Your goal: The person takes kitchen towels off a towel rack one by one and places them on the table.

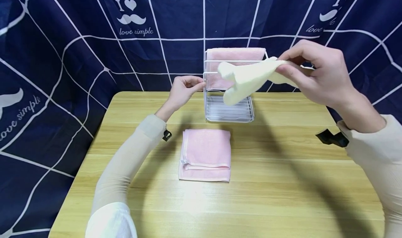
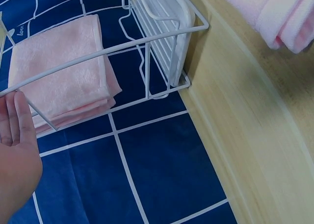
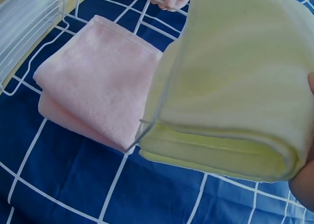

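My right hand [image 1: 323, 74] pinches one end of a folded pale yellow towel [image 1: 251, 79], whose other end droops in front of a white wire rack [image 1: 230, 109]. In the right wrist view the yellow towel [image 3: 235, 72] shows its folded layers, with a rack wire along its near side. At the rack's left side my left hand [image 1: 186, 91] pinches the frame, thumb and fingers on the wire [image 2: 98, 55] in the left wrist view. A folded pink towel [image 1: 235, 53] hangs over the rack's rear bar.
Another folded pink towel [image 1: 207, 149] lies on the wooden table [image 1: 282, 196], in front of the rack. Low in the rack sits a pale tray [image 1: 229, 103] under wires. A dark blue curtain [image 1: 176, 14] with white lines stands close behind the table.
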A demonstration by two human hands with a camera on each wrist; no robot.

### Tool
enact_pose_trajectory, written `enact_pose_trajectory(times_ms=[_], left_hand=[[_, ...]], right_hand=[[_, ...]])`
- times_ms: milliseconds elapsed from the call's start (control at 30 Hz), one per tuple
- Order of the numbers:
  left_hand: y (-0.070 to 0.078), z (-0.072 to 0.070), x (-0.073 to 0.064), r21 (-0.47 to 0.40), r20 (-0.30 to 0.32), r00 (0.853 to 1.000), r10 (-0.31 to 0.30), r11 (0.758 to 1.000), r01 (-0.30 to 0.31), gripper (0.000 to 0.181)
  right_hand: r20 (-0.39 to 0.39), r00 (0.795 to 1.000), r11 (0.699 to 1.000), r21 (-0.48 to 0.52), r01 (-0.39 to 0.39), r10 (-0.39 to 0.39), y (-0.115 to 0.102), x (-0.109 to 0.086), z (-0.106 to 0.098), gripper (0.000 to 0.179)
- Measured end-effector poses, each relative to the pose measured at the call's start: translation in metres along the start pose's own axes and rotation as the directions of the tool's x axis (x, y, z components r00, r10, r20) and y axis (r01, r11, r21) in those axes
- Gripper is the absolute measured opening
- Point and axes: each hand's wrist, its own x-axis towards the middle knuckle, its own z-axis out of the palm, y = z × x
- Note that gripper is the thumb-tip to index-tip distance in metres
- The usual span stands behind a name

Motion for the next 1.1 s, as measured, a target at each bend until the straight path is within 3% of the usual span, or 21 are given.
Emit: enact_pose_trajectory(times_ms=[267, 400, 600, 767, 967, 1100], left_hand=[[-0.001, 0.001, 0.000, -0.004, 0.000, 1.000, 0.006, 1.000, -0.006, 0.012], [0.000, 0.001, 0.000, 0.006, 0.001, 1.000, -0.002, 1.000, 0.002, 0.012], [-0.001, -0.001, 0.000, 0.020, 0.000, 1.000, -0.001, 1.000, 0.001, 0.012], [-0.001, 0.000, 0.000, 0.012, 0.003, 1.000, 0.002, 1.000, -0.002, 0.013], [-0.001, 0.000, -0.001, 0.011, -0.003, 1.000, -0.008, 1.000, 0.008, 0.013], [-0.001, 0.000, 0.000, 0.014, -0.007, 1.000, -0.012, 1.000, 0.012, 0.012]], right_hand=[[-0.044, 0.999, 1.000, 0.029, 0.007, -0.006, -0.013, -0.009, -0.003, 0.064], [-0.023, 1.000, 0.999, 0.040, 0.000, 0.001, -0.016, -0.016, -0.005, 0.063], [0.081, 0.996, 0.999, 0.038, 0.018, -0.021, -0.011, -0.031, 0.000, 0.058], [0.188, 0.981, 0.999, 0.017, 0.037, -0.040, -0.004, -0.049, 0.010, 0.053], [0.244, 0.969, 0.998, 0.049, 0.032, -0.043, 0.004, -0.071, 0.023, 0.044], [0.280, 0.960, 0.998, 0.070, 0.000, -0.020, 0.008, -0.082, 0.029, 0.021]])
